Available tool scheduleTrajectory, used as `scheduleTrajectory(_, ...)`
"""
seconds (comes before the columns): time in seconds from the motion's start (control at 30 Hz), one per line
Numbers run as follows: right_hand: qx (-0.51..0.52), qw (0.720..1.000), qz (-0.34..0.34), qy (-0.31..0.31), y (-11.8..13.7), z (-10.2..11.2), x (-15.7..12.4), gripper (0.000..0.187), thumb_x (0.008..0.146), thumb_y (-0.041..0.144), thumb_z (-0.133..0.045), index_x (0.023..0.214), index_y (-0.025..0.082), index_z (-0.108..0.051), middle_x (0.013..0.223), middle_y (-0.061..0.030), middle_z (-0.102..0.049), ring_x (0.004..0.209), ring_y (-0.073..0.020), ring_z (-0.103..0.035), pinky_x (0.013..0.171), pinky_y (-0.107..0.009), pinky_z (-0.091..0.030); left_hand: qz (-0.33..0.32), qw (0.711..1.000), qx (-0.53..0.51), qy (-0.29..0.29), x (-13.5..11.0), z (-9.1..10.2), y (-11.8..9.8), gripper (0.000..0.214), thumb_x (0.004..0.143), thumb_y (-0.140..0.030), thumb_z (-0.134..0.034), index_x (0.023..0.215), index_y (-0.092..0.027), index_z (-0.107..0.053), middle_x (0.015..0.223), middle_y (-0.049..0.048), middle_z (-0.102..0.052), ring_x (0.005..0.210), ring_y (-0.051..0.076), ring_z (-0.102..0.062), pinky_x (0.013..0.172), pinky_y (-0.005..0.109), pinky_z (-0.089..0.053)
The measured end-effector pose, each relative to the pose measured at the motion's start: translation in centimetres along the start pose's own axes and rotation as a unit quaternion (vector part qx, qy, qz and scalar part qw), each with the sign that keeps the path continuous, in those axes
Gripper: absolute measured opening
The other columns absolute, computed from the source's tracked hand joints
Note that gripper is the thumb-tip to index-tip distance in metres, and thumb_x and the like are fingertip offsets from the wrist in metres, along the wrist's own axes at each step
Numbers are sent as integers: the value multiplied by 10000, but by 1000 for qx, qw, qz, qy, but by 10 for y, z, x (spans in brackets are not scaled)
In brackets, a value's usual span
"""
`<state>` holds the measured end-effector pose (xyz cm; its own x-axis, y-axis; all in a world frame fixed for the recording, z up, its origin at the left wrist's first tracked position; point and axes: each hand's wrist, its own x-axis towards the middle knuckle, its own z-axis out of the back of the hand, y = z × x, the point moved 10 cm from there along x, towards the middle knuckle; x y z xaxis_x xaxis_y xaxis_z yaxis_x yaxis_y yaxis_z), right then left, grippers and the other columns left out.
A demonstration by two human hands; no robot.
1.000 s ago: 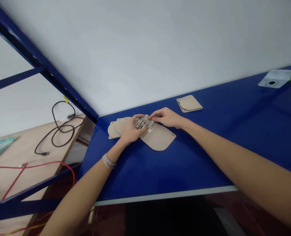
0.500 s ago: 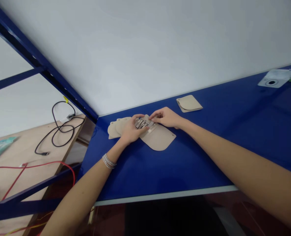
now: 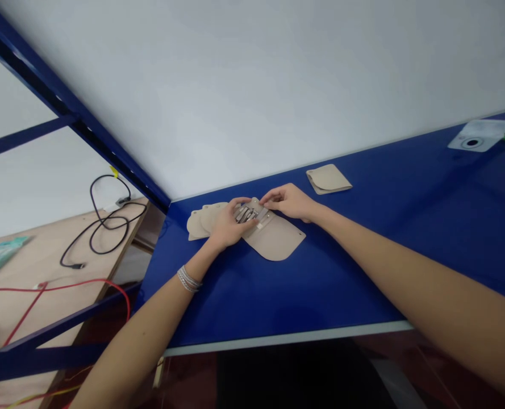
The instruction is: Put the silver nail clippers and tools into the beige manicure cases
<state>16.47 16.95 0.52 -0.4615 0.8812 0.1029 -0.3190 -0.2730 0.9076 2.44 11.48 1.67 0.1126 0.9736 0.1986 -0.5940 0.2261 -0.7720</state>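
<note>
An open beige pouch [image 3: 273, 238] lies on the blue table [image 3: 363, 250] with its rounded flap toward me. Small metal tools [image 3: 246, 214] sit in slots across its inner panel. My left hand [image 3: 226, 225] rests on the pouch's left part, fingers curled over the tools. My right hand [image 3: 288, 202] pinches the pouch's upper right edge beside the tools. More beige pieces [image 3: 199, 222] stick out from under my left hand.
A folded beige pouch [image 3: 328, 179] lies further back on the table. A grey plate with a round hole [image 3: 478, 136] sits at the far right. Left of the table a wooden bench carries black [image 3: 103, 221] and red cables [image 3: 43, 289]. A white wall stands behind.
</note>
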Motion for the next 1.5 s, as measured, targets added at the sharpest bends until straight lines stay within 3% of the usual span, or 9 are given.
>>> scheduleTrajectory(0.53, -7, 1000, -7, -19, 0, 6, 2, 145, 748, 241, -657, 844, 190, -753, 752, -29, -709, 673, -134, -597, 623, -237, -459, 1, 1000, 10, -4, 0, 2, -3, 525, 686, -328, -727, 1171, -204, -569, 1011, 52, -658, 890, 190, -615, 816, 336, -494)
scheduleTrajectory(0.8, -31, 999, -17, -33, -2, 14, 2, 142, 745, 241, -660, 843, 186, -748, 711, -31, -694, 605, -124, -576, 519, -218, -416, 2, 1000, 1, 0, 0, 0, 1, 534, 687, -327, -728, 1180, -210, -563, 994, 51, -658, 881, 193, -616, 816, 349, -496)
scheduleTrajectory(1.03, 46, 996, -41, -57, -11, 21, 4, 107, 737, 172, -660, 813, 144, -730, 705, -52, -696, 602, -122, -601, 552, -208, -473, 7, 1000, 18, -7, -1, 2, 2, 529, 684, -367, -732, 1168, -226, -574, 981, 43, -663, 880, 197, -616, 816, 350, -494)
scheduleTrajectory(1.5, -6, 999, 13, -43, 1, 15, 1, 141, 740, 213, -639, 824, 163, -742, 685, -28, -682, 632, -124, -593, 597, -226, -457, 15, 1000, 2, -4, -3, 1, 0, 524, 687, -292, -710, 1186, -236, -559, 1019, 34, -671, 909, 189, -631, 843, 338, -501)
